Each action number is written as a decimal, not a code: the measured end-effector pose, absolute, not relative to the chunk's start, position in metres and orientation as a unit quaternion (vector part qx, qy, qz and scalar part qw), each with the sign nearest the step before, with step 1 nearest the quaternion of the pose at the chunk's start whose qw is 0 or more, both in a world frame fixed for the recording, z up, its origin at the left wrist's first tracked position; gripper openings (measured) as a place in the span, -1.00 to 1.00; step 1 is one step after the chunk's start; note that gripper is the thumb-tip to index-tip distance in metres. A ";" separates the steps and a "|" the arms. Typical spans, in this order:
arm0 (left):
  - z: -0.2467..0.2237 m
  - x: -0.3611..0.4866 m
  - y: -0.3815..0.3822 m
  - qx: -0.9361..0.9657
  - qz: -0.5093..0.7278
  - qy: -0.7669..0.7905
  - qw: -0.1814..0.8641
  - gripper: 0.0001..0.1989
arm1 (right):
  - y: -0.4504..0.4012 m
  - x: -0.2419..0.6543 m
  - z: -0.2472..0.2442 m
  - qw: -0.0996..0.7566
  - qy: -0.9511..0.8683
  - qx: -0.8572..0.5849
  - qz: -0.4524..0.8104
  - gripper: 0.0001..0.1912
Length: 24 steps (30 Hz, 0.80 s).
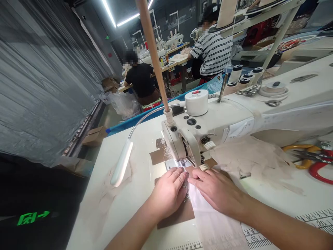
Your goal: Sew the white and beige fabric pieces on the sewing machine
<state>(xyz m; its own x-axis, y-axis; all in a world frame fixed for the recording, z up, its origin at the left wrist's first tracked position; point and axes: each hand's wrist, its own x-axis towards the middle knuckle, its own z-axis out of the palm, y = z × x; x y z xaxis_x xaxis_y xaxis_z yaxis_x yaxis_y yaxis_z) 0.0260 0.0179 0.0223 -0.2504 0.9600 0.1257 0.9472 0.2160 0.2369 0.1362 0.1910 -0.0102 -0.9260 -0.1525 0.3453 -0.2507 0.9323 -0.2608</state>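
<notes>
Both hands are at the needle area of a white sewing machine (179,139). A pale pink strip of fabric (218,222) runs from the presser foot toward me, over the table's front part. My left hand (169,191) has its fingers bent together, pressing at the fabric's edge just in front of the foot. My right hand (215,189) lies on the strip's right side, thumb and fingertips pinching it close to the left fingertips. Under the hands, brown tape (177,215) covers part of the tabletop. The fabric right at the needle is mostly hidden by the fingers.
A lit lamp (122,165) on a bendy neck hangs left of the machine. Sheer beige fabric (255,159) lies at the right, beside yellow-handled scissors (303,152) and red-handled scissors (321,172). Thread spools (236,74) stand behind. Two people sit at tables farther back.
</notes>
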 end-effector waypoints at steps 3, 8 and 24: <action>0.021 0.023 0.016 0.606 0.129 0.784 0.042 -0.57 | 0.191 0.136 -0.009 0.162 -0.972 0.090 0.146 -0.63; 0.021 0.022 0.019 0.592 0.123 0.794 0.056 -0.53 | 0.190 0.133 -0.008 0.158 -0.973 0.072 0.150 -0.63; 0.019 0.011 0.018 0.609 0.122 0.779 0.084 -0.47 | 0.187 0.130 -0.001 0.157 -0.973 0.047 0.162 -0.59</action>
